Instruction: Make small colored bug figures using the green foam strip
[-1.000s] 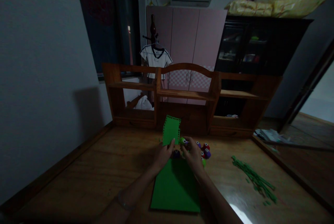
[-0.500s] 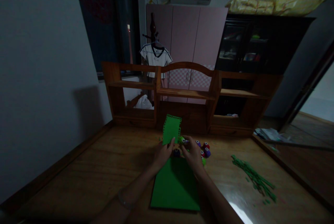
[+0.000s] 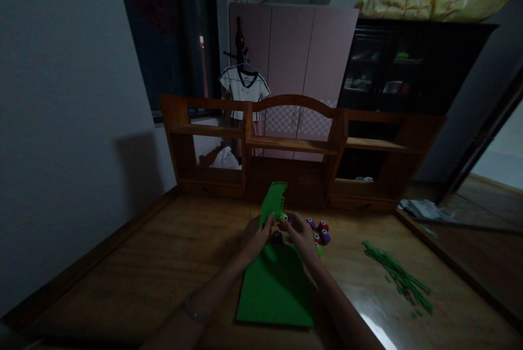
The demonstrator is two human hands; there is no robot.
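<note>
Over the green sheet [image 3: 274, 287], both hands [image 3: 280, 235] pinch an upright punched strip [image 3: 275, 201].

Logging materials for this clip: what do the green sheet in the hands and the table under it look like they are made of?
Green sheet: thin matte paper or craft foam, cannot tell which; it bends upward, with a punched notched edge. Table: wood with a glossy finish; visible grain and a bright reflection.

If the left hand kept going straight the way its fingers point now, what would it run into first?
The left hand points away from the person, up the table, and its fingers already grip the perforated green strip standing on end. Past that, probably the wooden shelf unit at the back of the table, though depth is hard to judge in this dim view.
</note>
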